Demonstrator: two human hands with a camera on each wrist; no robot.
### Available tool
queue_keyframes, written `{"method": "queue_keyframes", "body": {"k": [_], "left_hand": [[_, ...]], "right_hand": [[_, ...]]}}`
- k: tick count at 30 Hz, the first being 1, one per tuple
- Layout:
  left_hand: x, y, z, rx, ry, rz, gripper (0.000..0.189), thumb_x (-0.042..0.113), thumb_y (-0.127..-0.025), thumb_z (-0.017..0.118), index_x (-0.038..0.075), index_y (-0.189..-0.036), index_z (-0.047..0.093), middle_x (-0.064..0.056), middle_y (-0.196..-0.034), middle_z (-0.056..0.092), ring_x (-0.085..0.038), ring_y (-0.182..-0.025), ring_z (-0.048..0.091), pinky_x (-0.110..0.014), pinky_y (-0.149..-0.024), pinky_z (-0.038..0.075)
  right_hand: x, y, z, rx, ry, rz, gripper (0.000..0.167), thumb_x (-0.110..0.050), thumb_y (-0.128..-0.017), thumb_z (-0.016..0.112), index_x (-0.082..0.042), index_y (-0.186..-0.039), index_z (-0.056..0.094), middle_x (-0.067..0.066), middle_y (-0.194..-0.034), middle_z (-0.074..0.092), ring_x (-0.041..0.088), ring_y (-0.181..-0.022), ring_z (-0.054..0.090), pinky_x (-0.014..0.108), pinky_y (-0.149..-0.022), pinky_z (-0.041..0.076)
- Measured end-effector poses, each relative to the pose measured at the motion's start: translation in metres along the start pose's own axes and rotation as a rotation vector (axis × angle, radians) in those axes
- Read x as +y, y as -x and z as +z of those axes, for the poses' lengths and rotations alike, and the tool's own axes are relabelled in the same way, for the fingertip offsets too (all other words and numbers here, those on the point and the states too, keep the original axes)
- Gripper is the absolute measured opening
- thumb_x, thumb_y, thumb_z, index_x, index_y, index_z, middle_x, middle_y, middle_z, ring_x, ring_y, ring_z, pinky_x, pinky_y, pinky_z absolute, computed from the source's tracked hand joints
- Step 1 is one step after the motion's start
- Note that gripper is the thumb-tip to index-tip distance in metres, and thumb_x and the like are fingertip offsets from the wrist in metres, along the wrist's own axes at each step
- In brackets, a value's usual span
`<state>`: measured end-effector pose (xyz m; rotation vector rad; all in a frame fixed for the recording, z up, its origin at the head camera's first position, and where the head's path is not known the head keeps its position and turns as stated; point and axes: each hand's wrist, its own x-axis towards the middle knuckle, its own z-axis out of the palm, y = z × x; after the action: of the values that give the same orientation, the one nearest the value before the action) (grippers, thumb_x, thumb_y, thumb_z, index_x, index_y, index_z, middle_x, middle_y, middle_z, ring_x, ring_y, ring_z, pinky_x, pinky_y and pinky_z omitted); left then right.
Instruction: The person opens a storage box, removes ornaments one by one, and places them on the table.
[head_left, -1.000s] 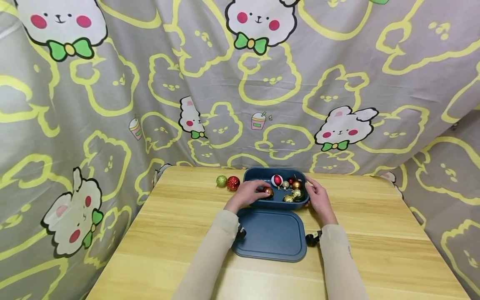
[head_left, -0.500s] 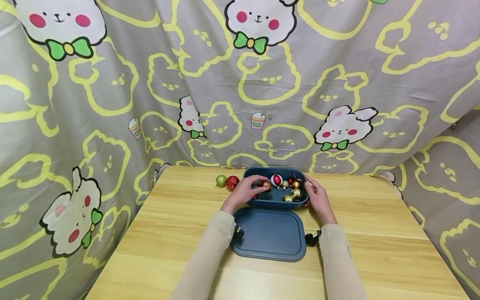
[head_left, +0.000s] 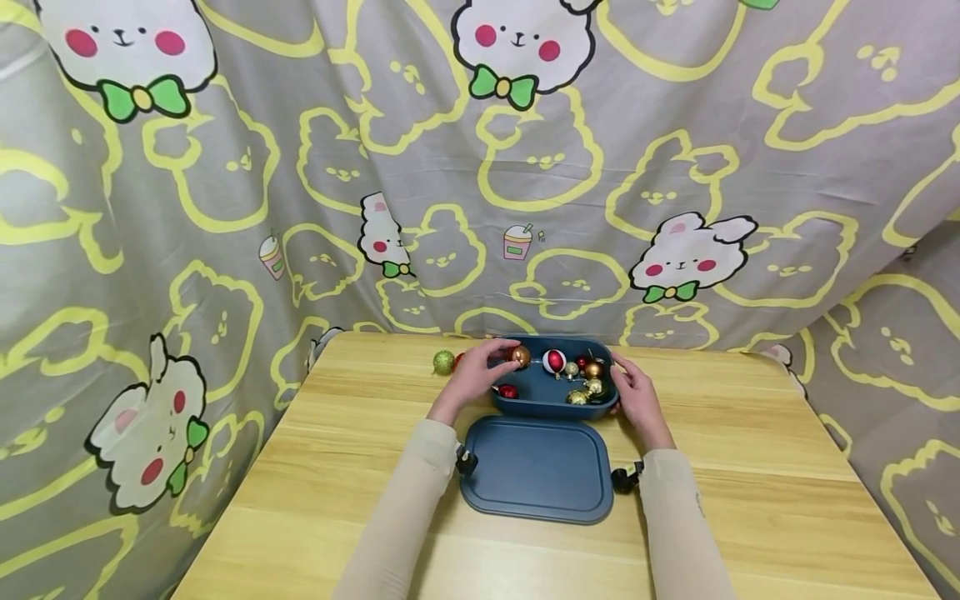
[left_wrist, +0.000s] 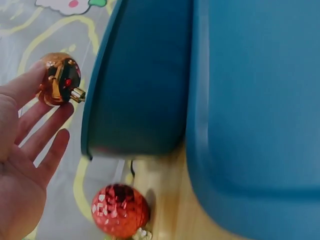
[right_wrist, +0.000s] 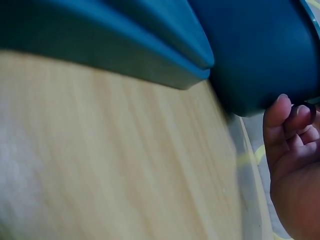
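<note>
Between the thumb and fingertips of my left hand [head_left: 472, 377] is a shiny copper Christmas bauble [head_left: 521, 357], held at the left end of a dark blue box [head_left: 551, 410]. In the left wrist view the bauble [left_wrist: 61, 80] shows its gold cap, and the other fingers are spread. My right hand [head_left: 637, 398] grips the box's right end; in the right wrist view its thumb lies against the wall [right_wrist: 260, 60]. Inside the box are a red bauble [head_left: 507, 391] at front left, a red-and-white one [head_left: 554, 361], and several gold and copper ones [head_left: 577, 397] towards the right.
A flat blue lid [head_left: 536, 467] lies on the wooden table [head_left: 750, 483] just in front of the box. Left of the box sit a green glitter bauble [head_left: 443, 362] and a faceted red one [left_wrist: 120, 210]. A patterned curtain [head_left: 420, 267] hangs behind the table.
My left hand has moved left and back inside the box with the copper bauble, uncovering the red bauble at front left. The right hand has stayed at the box's right end.
</note>
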<state>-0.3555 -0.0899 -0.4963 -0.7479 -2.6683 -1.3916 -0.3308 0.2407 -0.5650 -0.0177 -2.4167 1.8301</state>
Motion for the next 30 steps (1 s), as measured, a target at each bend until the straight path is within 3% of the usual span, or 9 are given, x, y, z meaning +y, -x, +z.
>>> {"method": "queue_keyframes", "body": {"k": [6, 10, 15, 22, 25, 30], "left_hand": [[-0.010, 0.004, -0.018, 0.057, 0.001, -0.005, 0.043, 0.026, -0.100, 0.072, 0.011, -0.139, 0.065, -0.008, -0.132, 0.069, -0.027, -0.109, 0.070, -0.040, -0.090, 0.059], [-0.018, 0.009, -0.032, 0.093, 0.024, -0.012, 0.042, 0.023, -0.100, 0.072, 0.009, -0.139, 0.065, -0.010, -0.131, 0.069, -0.027, -0.105, 0.071, -0.041, -0.092, 0.060], [-0.026, 0.017, -0.048, 0.133, 0.027, -0.047, 0.042, 0.023, -0.100, 0.071, 0.011, -0.140, 0.065, -0.010, -0.131, 0.069, -0.030, -0.111, 0.069, -0.046, -0.097, 0.057], [-0.036, 0.026, -0.064, 0.166, 0.016, -0.106, 0.043, 0.026, -0.100, 0.072, 0.015, -0.141, 0.064, -0.009, -0.137, 0.066, -0.032, -0.116, 0.067, -0.049, -0.097, 0.056], [-0.041, 0.029, -0.069, 0.175, 0.020, -0.123, 0.043, 0.027, -0.100, 0.071, 0.015, -0.141, 0.064, -0.009, -0.138, 0.065, -0.032, -0.117, 0.067, -0.049, -0.096, 0.056], [-0.051, 0.035, -0.078, 0.206, 0.015, -0.140, 0.045, 0.027, -0.101, 0.070, 0.012, -0.143, 0.062, -0.011, -0.140, 0.064, -0.035, -0.118, 0.065, -0.051, -0.095, 0.056]], "right_hand": [[-0.001, 0.000, 0.000, 0.010, -0.015, 0.000, 0.053, -0.036, -0.111, 0.049, -0.013, -0.158, 0.045, 0.015, -0.092, 0.072, 0.015, -0.048, 0.056, 0.033, -0.049, 0.056], [-0.001, 0.000, 0.001, 0.012, -0.013, 0.000, 0.053, -0.037, -0.110, 0.049, -0.013, -0.158, 0.045, 0.013, -0.088, 0.071, 0.014, -0.048, 0.055, 0.032, -0.049, 0.056], [-0.003, 0.001, 0.000, -0.002, -0.004, 0.015, 0.054, -0.036, -0.111, 0.048, -0.012, -0.159, 0.042, 0.023, -0.099, 0.072, 0.014, -0.048, 0.057, 0.032, -0.051, 0.056], [-0.004, 0.000, -0.003, -0.030, -0.049, 0.037, 0.052, -0.024, -0.112, 0.048, -0.004, -0.159, 0.039, 0.038, -0.110, 0.067, 0.024, -0.049, 0.058, 0.038, -0.051, 0.057], [-0.003, 0.000, -0.003, -0.026, -0.040, 0.031, 0.052, -0.026, -0.112, 0.048, -0.005, -0.159, 0.040, 0.034, -0.105, 0.069, 0.022, -0.049, 0.058, 0.036, -0.051, 0.057], [-0.003, 0.001, -0.001, -0.002, -0.024, 0.008, 0.054, -0.034, -0.111, 0.048, -0.010, -0.158, 0.043, 0.016, -0.092, 0.073, 0.016, -0.048, 0.056, 0.032, -0.050, 0.056]]}}
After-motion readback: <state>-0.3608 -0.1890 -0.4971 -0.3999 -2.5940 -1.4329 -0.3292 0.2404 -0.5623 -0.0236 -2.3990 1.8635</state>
